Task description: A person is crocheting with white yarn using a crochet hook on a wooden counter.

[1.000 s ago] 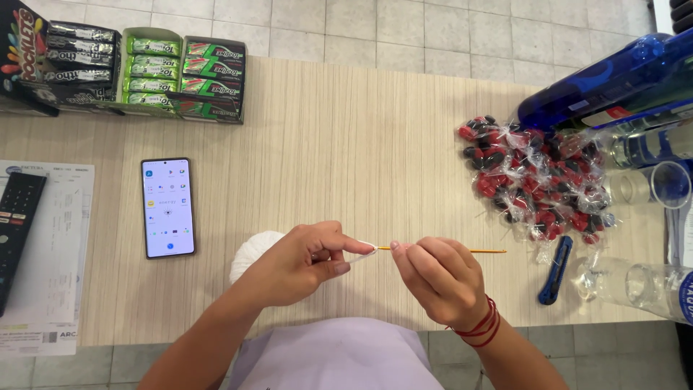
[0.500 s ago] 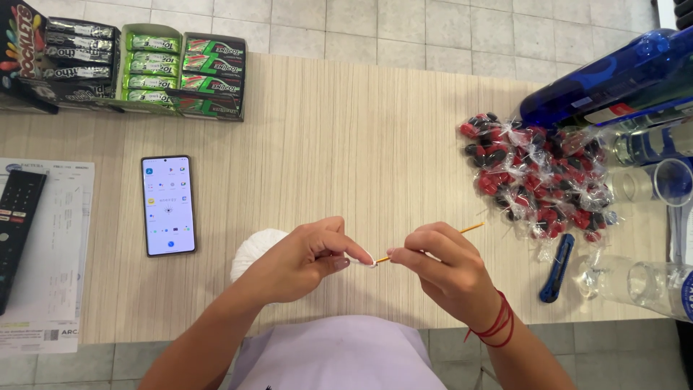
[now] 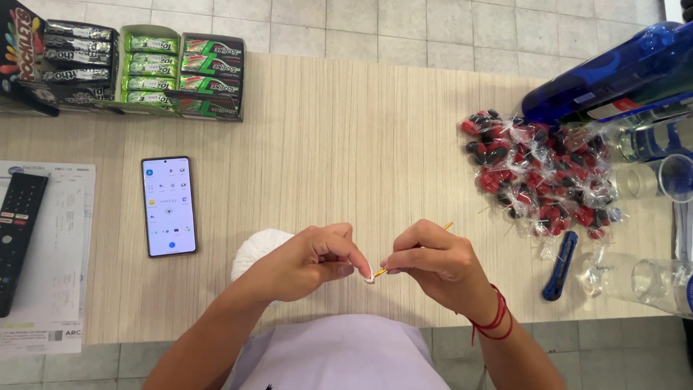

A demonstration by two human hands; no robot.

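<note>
Head view: stick (image 3: 415,250) between hands (image 3: 375,263)

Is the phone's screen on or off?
On: the phone lies face up on the table, screen lit white with coloured icons.

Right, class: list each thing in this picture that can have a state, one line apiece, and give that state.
Left hand: fingertips pinched on a white tuft at the stick's end.
Right hand: closed around the thin wooden stick.
White yarn ball: on the counter, partly hidden by the left hand.
Smartphone: flat, screen lit.
Remote control: lying on a paper sheet.
Blue utility knife: lying flat; blade cannot be seen.
Wrapped sweets: heaped, sealed.
</note>
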